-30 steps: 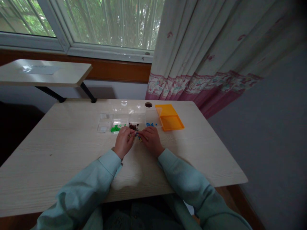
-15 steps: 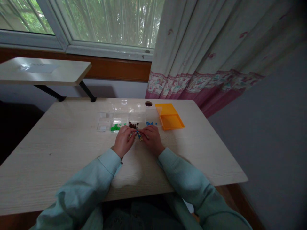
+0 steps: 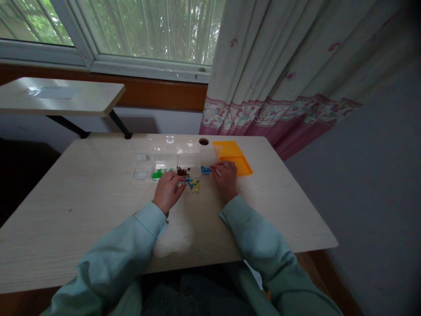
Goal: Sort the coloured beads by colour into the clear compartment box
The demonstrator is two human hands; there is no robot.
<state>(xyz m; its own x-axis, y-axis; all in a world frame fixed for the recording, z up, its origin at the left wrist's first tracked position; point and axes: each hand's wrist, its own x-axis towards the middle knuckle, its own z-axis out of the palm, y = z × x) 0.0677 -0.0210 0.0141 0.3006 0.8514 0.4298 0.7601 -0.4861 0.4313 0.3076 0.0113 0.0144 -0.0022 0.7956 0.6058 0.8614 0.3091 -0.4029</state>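
Note:
My left hand is closed in a pinch at the left side of a small blue and yellow cluster of building bricks, its fingertips on the cluster's blue end. My right hand is over the right end of the clear boxes, its fingers pinched beside the loose blue bricks; whatever is between them is too small to make out. Brown bricks lie in the middle box, and green bricks in the one to its left.
An open orange case lies behind my right hand. Clear plastic boxes stand in a row on the pale wooden table. A cable hole is at the back edge, and a raised shelf at the far left.
My right hand has left the cluster and moved right and away from me to the blue bricks. My left hand has stayed at the cluster, where more yellow now shows.

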